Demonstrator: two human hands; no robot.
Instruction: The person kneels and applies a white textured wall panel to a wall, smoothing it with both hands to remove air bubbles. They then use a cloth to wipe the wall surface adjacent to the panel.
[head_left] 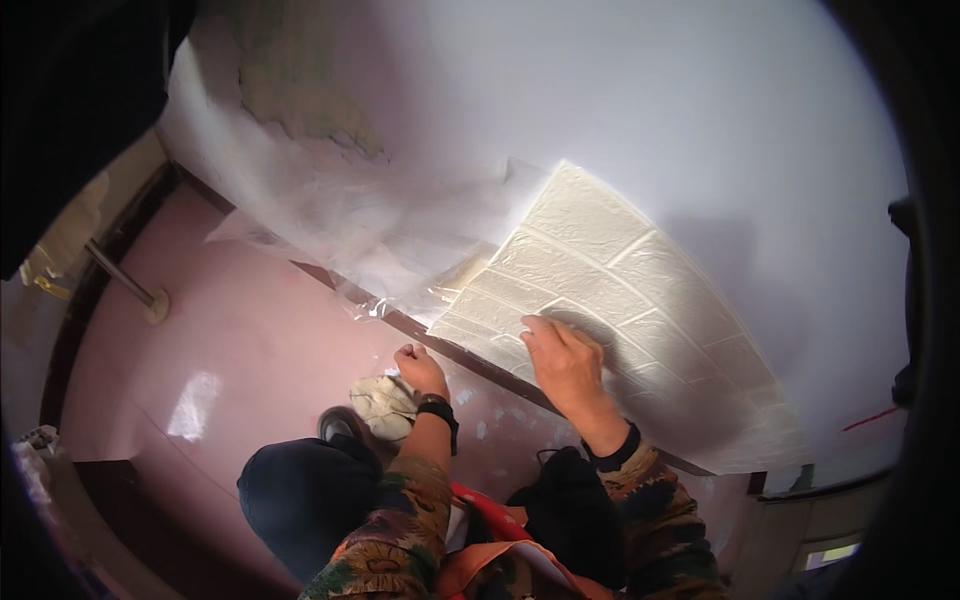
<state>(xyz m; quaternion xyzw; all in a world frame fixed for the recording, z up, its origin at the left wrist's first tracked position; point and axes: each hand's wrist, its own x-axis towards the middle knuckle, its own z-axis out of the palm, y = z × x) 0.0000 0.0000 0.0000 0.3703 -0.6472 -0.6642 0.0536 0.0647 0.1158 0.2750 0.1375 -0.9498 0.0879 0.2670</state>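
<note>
- The cream brick-patterned panel (pixel 590 245) stands against the lower part of the pale wall (pixel 720 110), its lower edge along the dark baseboard (pixel 463 357) at the wall's bottom edge.
- The right hand (pixel 563 365) is in front of the panel, nearer its lower edge than its top — fingers bent, the thumb side toward the panel's left end; whether it touches or grips anything, I cannot tell.
- The left hand (pixel 421 370) is curled into a fist, just off the panel's lower left corner and over the pink floor (pixel 250 300).
- A beige cloth-like bundle (pixel 380 405) shows beside that fist, next to a dark shoe (pixel 343 424).
- Clear plastic film (pixel 375 235) spreads left from the panel along the wall's bottom edge, partly over the floor.
- Higher on the wall, toward its left edge — a peeled, brownish patch (pixel 300 85).
- A metal post (pixel 122 270) stands near the floor's left edge.
</note>
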